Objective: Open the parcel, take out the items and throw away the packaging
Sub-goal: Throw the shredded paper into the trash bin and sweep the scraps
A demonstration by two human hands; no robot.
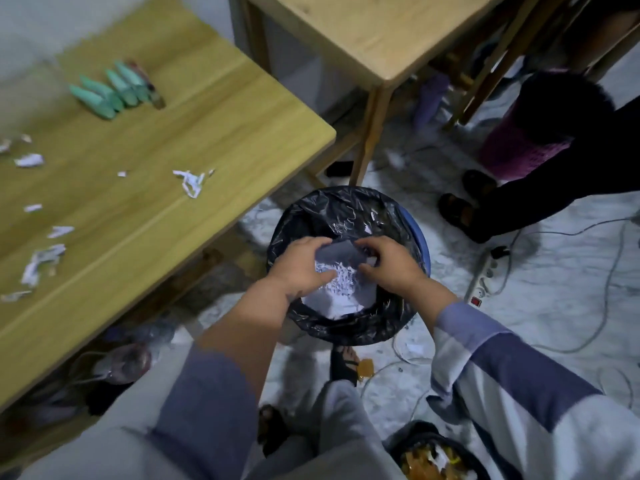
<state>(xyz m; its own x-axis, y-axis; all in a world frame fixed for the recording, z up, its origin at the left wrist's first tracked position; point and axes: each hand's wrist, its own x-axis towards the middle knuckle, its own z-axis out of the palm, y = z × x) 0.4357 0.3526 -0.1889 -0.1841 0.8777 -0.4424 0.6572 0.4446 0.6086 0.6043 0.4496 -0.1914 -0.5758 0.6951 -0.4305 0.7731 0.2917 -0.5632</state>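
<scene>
A blue bin lined with a black bag (346,209) stands on the floor below me. Over its mouth I hold a white and grey parcel wrapper (337,289), crumpled, with small white shreds on it. My left hand (301,265) grips the wrapper's left edge and my right hand (388,265) grips its right edge, both inside the bin's rim. On the wooden table (207,140) at the left lie several mint-green tapered items (107,90) in a row, with torn white paper scraps (190,181) scattered nearer me.
A second wooden table (374,32) stands behind the bin. Another person's dark legs and sandals (464,209) are at the right, near a purple basket (519,150). A power strip (483,275) and cables cross the floor. Another bin with orange rubbish (433,459) sits bottom right.
</scene>
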